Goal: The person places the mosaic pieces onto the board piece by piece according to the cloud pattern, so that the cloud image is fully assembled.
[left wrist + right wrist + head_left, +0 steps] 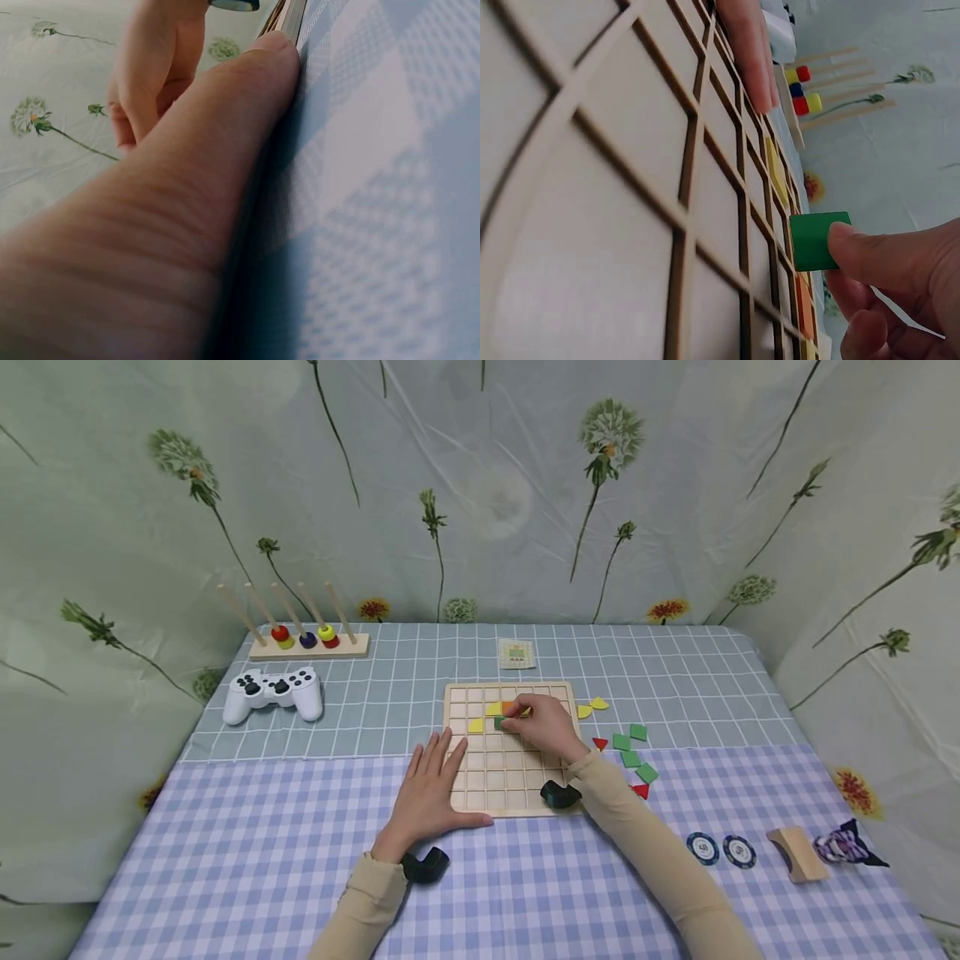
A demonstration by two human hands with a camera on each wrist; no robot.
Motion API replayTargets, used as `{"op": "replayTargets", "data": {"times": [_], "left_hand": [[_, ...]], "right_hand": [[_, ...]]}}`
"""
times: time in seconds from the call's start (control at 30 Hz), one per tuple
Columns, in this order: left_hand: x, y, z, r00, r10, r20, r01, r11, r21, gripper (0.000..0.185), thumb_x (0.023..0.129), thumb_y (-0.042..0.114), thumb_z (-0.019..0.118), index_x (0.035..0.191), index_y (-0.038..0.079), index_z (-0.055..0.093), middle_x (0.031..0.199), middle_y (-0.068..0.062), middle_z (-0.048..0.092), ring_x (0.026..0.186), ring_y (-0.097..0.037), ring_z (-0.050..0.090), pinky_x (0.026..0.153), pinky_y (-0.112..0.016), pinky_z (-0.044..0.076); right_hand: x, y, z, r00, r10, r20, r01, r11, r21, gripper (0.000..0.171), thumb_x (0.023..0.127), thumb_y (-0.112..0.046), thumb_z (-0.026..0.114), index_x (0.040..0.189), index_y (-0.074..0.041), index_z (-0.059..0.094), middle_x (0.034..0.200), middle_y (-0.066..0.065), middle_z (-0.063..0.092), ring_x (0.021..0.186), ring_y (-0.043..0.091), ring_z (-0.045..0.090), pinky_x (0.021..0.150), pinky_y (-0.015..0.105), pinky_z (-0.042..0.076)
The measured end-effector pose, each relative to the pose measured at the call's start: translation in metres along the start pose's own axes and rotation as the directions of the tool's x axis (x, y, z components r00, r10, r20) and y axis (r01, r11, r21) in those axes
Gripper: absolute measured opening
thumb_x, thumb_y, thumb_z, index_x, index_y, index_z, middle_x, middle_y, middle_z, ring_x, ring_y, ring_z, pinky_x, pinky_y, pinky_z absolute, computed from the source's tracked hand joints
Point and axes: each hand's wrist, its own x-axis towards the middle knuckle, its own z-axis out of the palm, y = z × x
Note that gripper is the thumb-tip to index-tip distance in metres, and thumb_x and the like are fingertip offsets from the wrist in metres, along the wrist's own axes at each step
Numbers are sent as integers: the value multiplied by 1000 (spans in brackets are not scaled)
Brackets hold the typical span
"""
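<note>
My right hand point(546, 724) pinches a green square tile point(816, 240) between thumb and fingers, close over the wooden grid board point(495, 781). Yellow pieces point(476, 726) and an orange piece point(507, 707) lie in cells toward the board's far side; the right hand partly covers them. My left hand point(427, 785) lies with straight, spread fingers at the board's near left corner, its thumb point(274, 56) along the near edge. In the right wrist view, the left fingertips point(759, 90) show at the board's edge.
Right of the board lie several green squares point(630, 759), red triangles point(600, 743) and yellow pieces point(599, 703). A pattern card point(517, 653) sits behind it. Far left are a white game controller point(273, 693) and a peg stand point(311, 648). Poker chips point(702, 848) and a wooden block point(798, 854) lie right.
</note>
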Motion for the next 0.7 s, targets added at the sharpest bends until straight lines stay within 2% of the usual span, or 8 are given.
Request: {"op": "replayTargets", "data": {"times": [0.17,0.4,0.7], "left_hand": [[0,-1,0,1000,0,-2,0,1000,8,120,63,85,55,152,10,24,156,-16,12,142,-32,7,114,-46,4],[-1,-1,0,1000,4,-5,-4,1000,6,120,63,85,55,152,10,24,156,-16,12,143,-31,7,114,-46,4],[0,-1,0,1000,6,-10,-6,1000,8,120,63,85,56,151,9,26,156,-16,14,142,-32,8,114,-46,5]], "right_hand": [[6,-5,9,999,-53,12,53,997,-54,7,84,-21,74,83,-14,72,81,-4,67,64,14,53,58,30,44],[10,-8,15,997,-78,12,79,982,-170,7,85,-22,73,83,-16,74,81,-6,69,80,15,64,71,34,50],[9,-9,15,997,-73,1,71,968,-242,9,83,-22,75,77,-16,74,76,-6,60,70,12,57,58,30,46]]}}
